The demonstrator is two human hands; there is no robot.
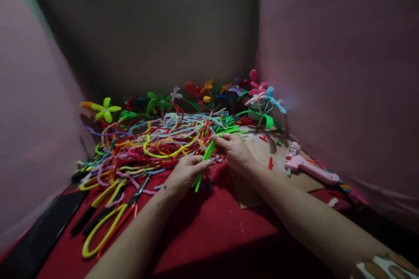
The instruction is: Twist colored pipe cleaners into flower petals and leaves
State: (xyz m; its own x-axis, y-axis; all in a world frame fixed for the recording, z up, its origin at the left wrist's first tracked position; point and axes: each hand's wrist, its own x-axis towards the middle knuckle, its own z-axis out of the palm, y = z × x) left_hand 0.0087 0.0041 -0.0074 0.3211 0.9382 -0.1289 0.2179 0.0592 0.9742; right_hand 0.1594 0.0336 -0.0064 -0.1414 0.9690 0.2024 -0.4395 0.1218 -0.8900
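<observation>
Between my two hands runs a small bunch of bright green pipe cleaners [208, 151], tilted, with loose ends hanging below. My left hand [188, 173] pinches the lower part between thumb and fingers. Higher up, my right hand [231, 148] is closed on the top end; its fingertips partly hide that end. Just behind my hands spreads a large tangled heap of many-coloured pipe cleaners [170, 133]. More green pipe cleaners [231, 126] stick out at the heap's right side, close to my right hand.
Scissors [111, 226] with yellow and orange handles and pliers [101, 200] lie at left on the red cloth [209, 235]. A pink glue gun [310, 168] rests at right on a brown board [248, 187]. Pipe-cleaner flowers [258, 91] stand along the back. Pink sheets [337, 61] hang at both sides.
</observation>
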